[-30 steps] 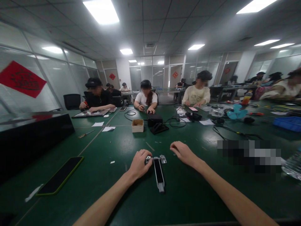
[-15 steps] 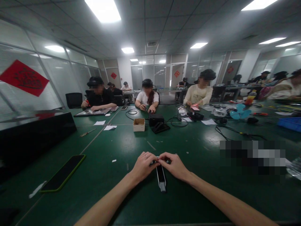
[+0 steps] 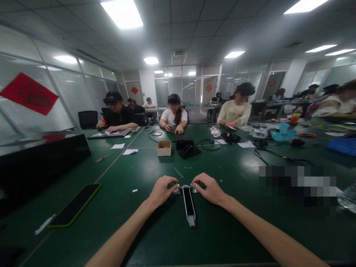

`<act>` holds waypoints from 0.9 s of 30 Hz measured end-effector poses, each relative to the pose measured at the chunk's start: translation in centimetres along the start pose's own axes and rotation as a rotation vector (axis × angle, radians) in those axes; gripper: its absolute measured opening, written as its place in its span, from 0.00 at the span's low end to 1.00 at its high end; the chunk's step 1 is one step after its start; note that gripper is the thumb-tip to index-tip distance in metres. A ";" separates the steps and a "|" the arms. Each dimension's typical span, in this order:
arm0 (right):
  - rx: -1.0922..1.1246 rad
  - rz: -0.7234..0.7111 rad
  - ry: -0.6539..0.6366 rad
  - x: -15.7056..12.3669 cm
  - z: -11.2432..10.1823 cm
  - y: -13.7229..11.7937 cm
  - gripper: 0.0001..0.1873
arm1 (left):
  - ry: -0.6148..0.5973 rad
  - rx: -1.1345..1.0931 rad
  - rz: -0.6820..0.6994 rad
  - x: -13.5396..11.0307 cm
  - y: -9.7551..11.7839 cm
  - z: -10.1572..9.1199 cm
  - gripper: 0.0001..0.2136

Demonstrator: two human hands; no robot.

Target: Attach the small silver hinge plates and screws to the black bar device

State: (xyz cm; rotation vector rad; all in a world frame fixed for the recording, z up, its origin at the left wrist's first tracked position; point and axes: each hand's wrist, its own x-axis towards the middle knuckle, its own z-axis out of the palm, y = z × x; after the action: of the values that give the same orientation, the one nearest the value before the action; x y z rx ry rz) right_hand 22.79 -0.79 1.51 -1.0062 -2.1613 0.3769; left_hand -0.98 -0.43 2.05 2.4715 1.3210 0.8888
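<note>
Slim metal bracket (image 3: 189,207) with a black inset lies lengthwise on the green table (image 3: 230,233), pointing away from me, with the table's near edge not far below it. Watching remotely, I see a long workshop room where a red banner (image 3: 29,93) on the glass wall bears dark characters too small to read. Seated co-workers (image 3: 174,113) line the far side of the table. A blue plastic crate (image 3: 342,147) sits off to the right, and a dark tablet with a green rim (image 3: 74,200) lies to the left, well apart from the bracket. A cardboard box (image 3: 164,148) stands ahead. My left hand (image 3: 162,191) and right hand (image 3: 210,189) are set narrowly either side of the bracket's far end, each reaching a small metal tab (image 3: 177,191); whether they grip, I cannot tell.
</note>
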 end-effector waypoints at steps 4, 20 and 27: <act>-0.090 0.070 -0.094 0.1 -0.6 1.5 0.09 | -0.090 -0.120 -0.152 0.3 -0.6 -0.7 0.08; -0.086 0.068 -0.169 -0.1 1.2 2.1 0.07 | -0.146 -0.207 -0.224 0.3 0.0 0.6 0.06; -0.070 0.101 -0.204 -0.1 1.1 2.1 0.08 | -0.149 -0.228 -0.200 0.3 -0.6 0.9 0.07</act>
State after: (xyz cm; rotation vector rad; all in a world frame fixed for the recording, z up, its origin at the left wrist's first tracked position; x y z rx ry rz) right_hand 23.19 0.52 -0.45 -1.1633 -2.3246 0.4728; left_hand -0.73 0.26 1.25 2.1453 1.3082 0.7460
